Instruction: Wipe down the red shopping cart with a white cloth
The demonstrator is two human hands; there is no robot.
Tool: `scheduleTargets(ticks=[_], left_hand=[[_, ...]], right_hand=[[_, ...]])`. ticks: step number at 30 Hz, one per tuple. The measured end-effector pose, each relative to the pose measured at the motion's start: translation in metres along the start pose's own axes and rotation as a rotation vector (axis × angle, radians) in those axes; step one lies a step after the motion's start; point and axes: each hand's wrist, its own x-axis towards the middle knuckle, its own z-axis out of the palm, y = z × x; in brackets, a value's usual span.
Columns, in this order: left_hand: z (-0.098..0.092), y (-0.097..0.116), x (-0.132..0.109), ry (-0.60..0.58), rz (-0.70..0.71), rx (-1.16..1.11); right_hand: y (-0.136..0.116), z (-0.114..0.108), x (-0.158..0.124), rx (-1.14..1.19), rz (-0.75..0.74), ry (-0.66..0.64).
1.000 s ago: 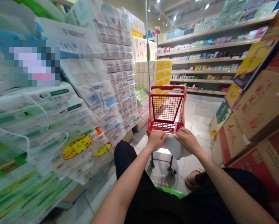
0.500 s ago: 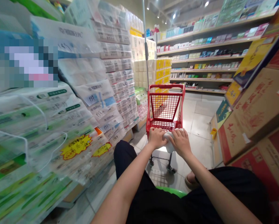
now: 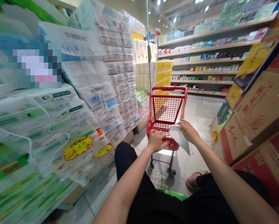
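A small red shopping cart (image 3: 167,107) stands in the aisle right in front of me. My left hand (image 3: 156,140) is closed on the near rim of its basket. My right hand (image 3: 188,131) rests at the basket's right near corner and pinches a white cloth (image 3: 179,137), which hangs down over the rim. A thin metal pole (image 3: 148,46) rises from the cart's far left side. My legs in black trousers fill the lower view.
Tall stacks of wrapped tissue packs (image 3: 83,93) crowd the left side. Cardboard boxes (image 3: 258,112) lean in on the right. Shelves of goods (image 3: 206,56) line the far wall. Tiled floor (image 3: 200,118) runs between them. A green seat edge (image 3: 172,193) shows below me.
My right hand moved from the middle of the rim to its right corner, drawing the white cloth along so it now hangs down. My left hand kept its grip.
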Motion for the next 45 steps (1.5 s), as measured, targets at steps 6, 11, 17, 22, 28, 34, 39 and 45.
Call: scheduleTargets(ticks=[6,11,17,22,28,34,39,45], left_hand=[[0.000,-0.002,-0.002,0.027,-0.011,0.000],[-0.001,0.001,-0.004,0.044,-0.009,-0.019],[-0.002,0.005,-0.006,0.020,0.000,-0.004],[-0.001,0.011,-0.003,0.034,0.010,-0.017],[-0.001,0.015,-0.001,0.007,-0.015,-0.008],[0.005,0.014,0.000,0.034,-0.005,0.002],[0.007,0.016,0.000,0.043,-0.031,0.011],[0.001,0.017,-0.008,0.023,0.012,-0.007]], right_hand=[[-0.048,0.018,-0.033,-0.022,0.040,0.166],[-0.088,0.028,-0.066,-0.127,0.014,0.169],[-0.056,0.016,-0.047,-0.117,-0.076,0.068],[-0.016,0.011,-0.017,-0.079,-0.009,0.034],[-0.010,0.012,-0.009,-0.047,0.019,0.070],[-0.070,0.024,-0.045,-0.139,0.026,0.232],[-0.099,0.025,-0.060,-0.155,-0.039,0.155],[-0.057,-0.003,-0.062,-0.132,-0.188,0.031]])
